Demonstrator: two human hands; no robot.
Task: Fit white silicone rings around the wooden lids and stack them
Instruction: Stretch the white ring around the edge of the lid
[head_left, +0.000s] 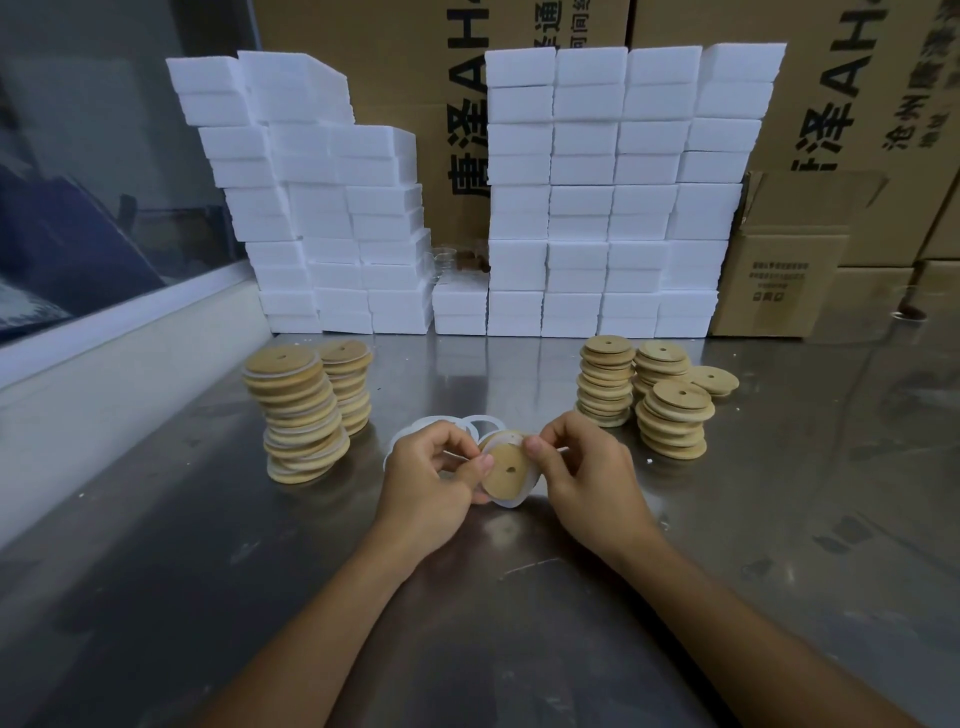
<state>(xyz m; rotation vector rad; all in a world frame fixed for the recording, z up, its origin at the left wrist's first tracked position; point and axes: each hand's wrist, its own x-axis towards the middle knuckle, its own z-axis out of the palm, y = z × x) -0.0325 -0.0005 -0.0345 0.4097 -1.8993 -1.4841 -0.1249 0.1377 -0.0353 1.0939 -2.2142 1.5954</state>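
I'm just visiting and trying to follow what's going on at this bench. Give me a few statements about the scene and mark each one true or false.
1. Both hands hold one wooden lid with a white ring round its lower edge. True.
2. The left hand lies flat on the table. False: it is raised, its fingers on the lid and ring.
3. The tall lid stacks on the left show white rings between the lids. True.
4. Spare rings lie on the metal table beyond the hands. True.
5. The white boxes stand in front of the lid stacks. False: they stand behind them.
6. The right hand holds scissors. False: it pinches the lid's edge.
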